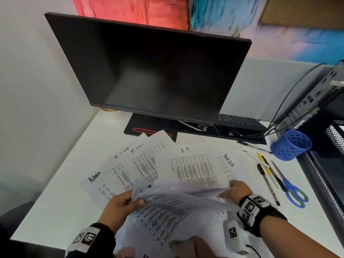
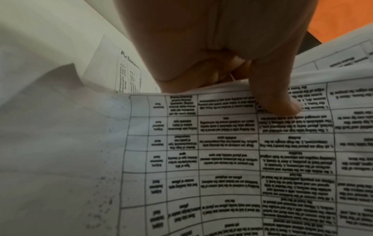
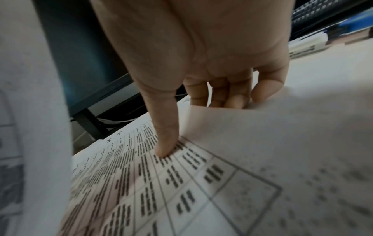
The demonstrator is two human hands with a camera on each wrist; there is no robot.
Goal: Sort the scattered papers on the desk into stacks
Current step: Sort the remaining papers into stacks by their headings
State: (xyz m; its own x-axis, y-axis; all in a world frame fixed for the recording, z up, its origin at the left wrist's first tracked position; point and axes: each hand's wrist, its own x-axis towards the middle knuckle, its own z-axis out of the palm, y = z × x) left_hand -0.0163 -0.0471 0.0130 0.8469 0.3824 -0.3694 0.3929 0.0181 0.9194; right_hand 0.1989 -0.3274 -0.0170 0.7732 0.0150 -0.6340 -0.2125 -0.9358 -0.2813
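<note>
Held papers: a loose sheaf of white printed sheets with black table grids (image 1: 163, 211) is lifted off the white desk (image 1: 55, 183), in front of the black flat monitor (image 1: 149, 71).
Left hand: the left hand (image 1: 119, 205) grips the sheaf's near-left edge, thumb (image 2: 276, 95) pressed on top of the printed table, the other fingers curled underneath.
Right hand: the right hand (image 1: 236, 190) holds one white sheet (image 3: 282, 151) at its far edge, fingers (image 3: 236, 94) curled behind the edge, thumb (image 3: 165, 127) stretched down to touch the page below.
Sheets on desk: white pages with handwritten headings fan out in front of the monitor: "Admin" (image 1: 96, 181), "IT Logs" (image 1: 145, 157), "I.T" (image 1: 193, 164) and "Task List" (image 1: 227, 164), overlapping one another.
Wrist views only: the left wrist view shows the thumb's contact and the table text upside down; the right wrist view shows the sheet peeled up from the "I.T" page.
Head view only: to the right of the monitor lie black, white and yellow pens (image 1: 268, 174), blue-handled scissors (image 1: 292, 189) and a tipped blue mesh pen cup (image 1: 290, 144).
Hard to make out: the printed text is too blurred to read; the raised sheets are smeared by motion; the sheaf's lower edge runs out of view.
</note>
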